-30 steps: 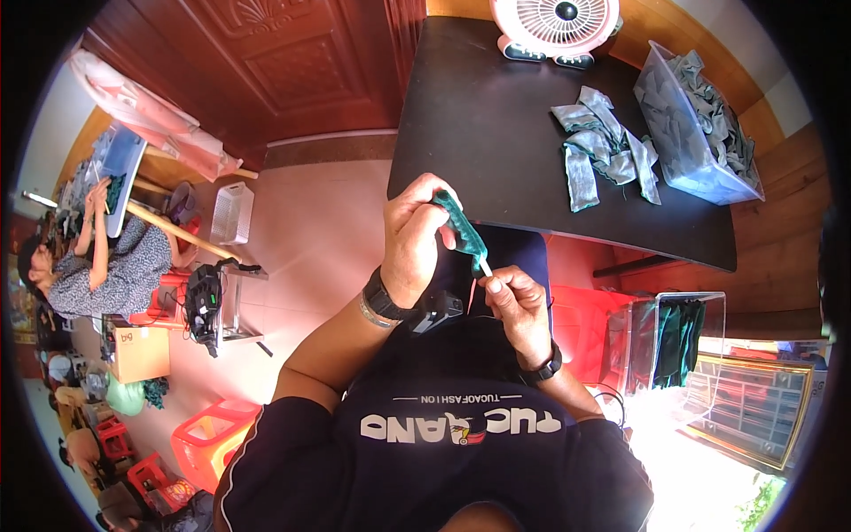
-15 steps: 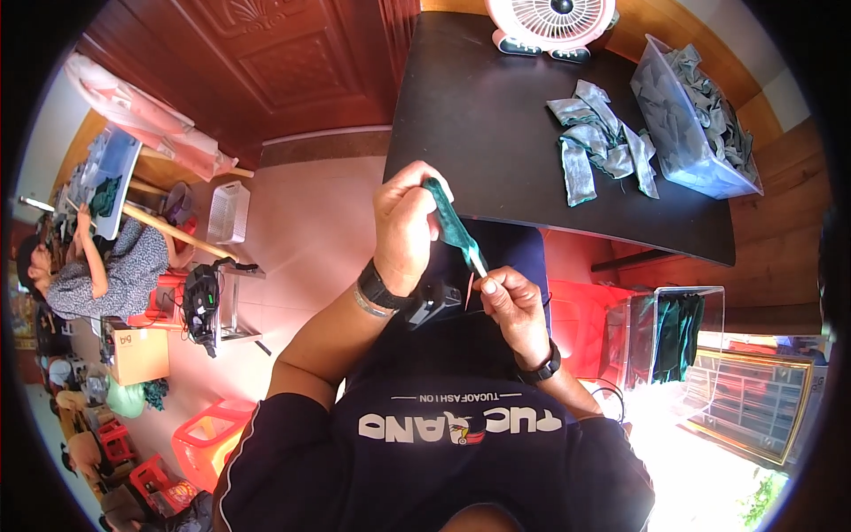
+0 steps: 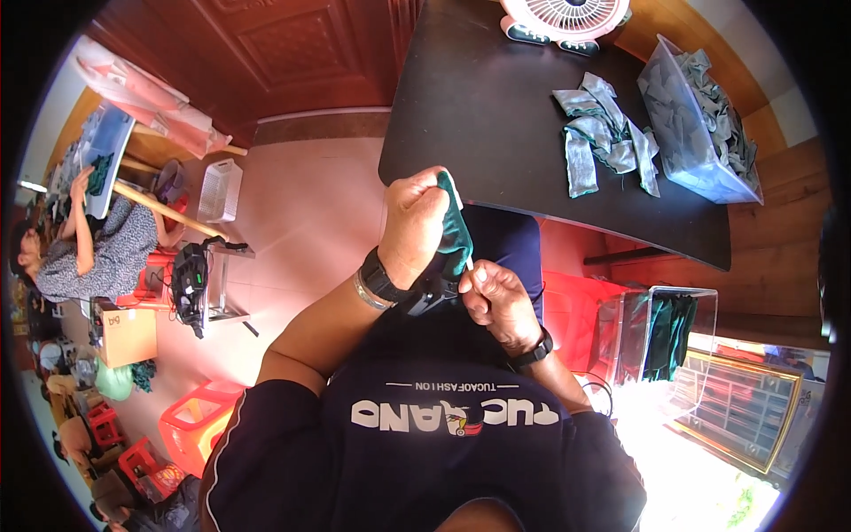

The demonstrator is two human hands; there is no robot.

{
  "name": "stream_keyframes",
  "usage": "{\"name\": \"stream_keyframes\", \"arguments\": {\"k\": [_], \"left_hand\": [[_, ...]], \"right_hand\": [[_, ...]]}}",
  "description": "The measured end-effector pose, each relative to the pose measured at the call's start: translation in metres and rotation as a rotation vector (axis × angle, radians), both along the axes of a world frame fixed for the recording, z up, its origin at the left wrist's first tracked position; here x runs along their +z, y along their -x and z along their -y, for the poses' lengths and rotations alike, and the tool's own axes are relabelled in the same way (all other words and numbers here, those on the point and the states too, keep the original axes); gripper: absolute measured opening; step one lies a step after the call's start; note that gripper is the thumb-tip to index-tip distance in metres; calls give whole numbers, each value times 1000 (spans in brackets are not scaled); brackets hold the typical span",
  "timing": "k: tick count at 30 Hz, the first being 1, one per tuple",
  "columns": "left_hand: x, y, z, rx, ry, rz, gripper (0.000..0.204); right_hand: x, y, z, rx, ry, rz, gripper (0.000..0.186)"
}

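Note:
A dark green velvet fabric strip [image 3: 456, 238] hangs in front of my chest, off the near edge of the table. My left hand [image 3: 412, 220] is closed round its upper end, and part of the fabric is hidden by the fingers. At the lower end of the strip, my right hand [image 3: 498, 301] pinches a thin pale stick between thumb and fingers. The stick's tip meets the fabric; how far it reaches inside is hidden. Several similar strips, pale grey-green with dark green edges, lie in a loose pile [image 3: 612, 133] on the black table [image 3: 479, 106].
A clear bin [image 3: 687, 133] of grey-green strips stands at the table's right, by a pink fan [image 3: 567, 18]. Dark green strips hang over a clear box [image 3: 705, 310] beside a red stool [image 3: 572, 315]. At left, another person [image 3: 106, 239] handles green fabric near a white basket [image 3: 220, 191].
My right hand has moved slightly left and closer to my left hand. The green strip now hangs more steeply and looks wider. Less of the pale stick shows.

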State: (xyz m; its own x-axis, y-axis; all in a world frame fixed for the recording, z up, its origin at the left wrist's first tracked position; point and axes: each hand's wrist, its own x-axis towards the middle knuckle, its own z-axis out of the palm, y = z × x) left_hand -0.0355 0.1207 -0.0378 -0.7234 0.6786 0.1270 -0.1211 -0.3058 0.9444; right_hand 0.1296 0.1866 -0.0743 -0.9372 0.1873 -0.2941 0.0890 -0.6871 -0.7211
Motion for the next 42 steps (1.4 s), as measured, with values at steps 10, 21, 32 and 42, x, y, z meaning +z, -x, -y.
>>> {"name": "stream_keyframes", "arguments": {"k": [10,21,32,42], "left_hand": [[2,12,5,-50,-50,259,12],[-3,-6,2,52,-10,-51,14],[-1,4,8,-7,90,14,14],[-24,6,3,17,29,81,14]], "right_hand": [[-9,-1,0,-346,-530,20,9],[-3,-1,-4,-90,-163,38,31],[-8,8,1,-354,-506,24,15],[-1,5,-6,8,-61,77,29]]}}
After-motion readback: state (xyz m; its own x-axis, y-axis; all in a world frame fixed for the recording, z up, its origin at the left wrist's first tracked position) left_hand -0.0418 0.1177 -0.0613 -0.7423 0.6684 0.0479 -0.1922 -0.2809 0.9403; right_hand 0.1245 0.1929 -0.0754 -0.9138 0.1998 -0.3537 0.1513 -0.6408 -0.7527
